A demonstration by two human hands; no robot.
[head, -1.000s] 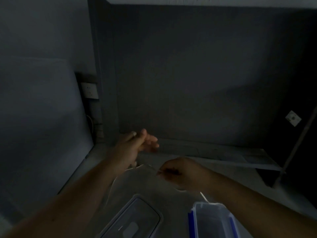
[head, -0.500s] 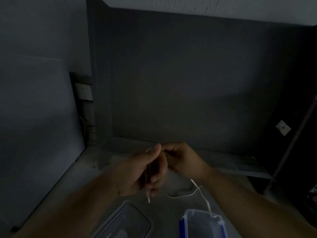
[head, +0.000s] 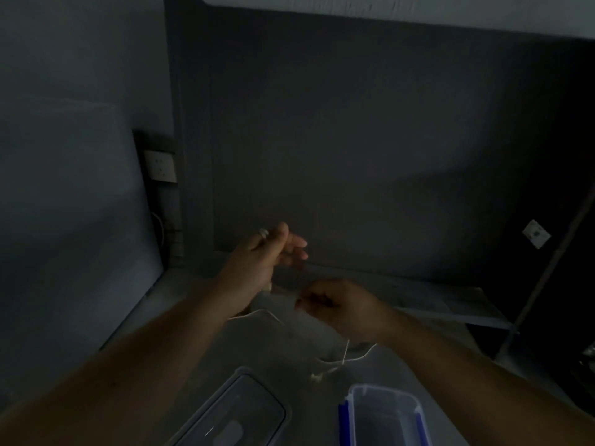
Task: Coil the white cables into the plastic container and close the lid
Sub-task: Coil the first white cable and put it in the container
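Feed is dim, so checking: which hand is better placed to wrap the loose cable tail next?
Right. The right hand pinches the white cable, whose loose tail trails just below it; the left hand is busy gripping the other end.

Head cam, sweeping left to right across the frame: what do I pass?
White wall socket → left hand, pinching the thin white cable → right hand, gripping the same cable → small white square wall plate. The clear plastic lid and blue-clipped clear container lie under the hands' span, so left out.
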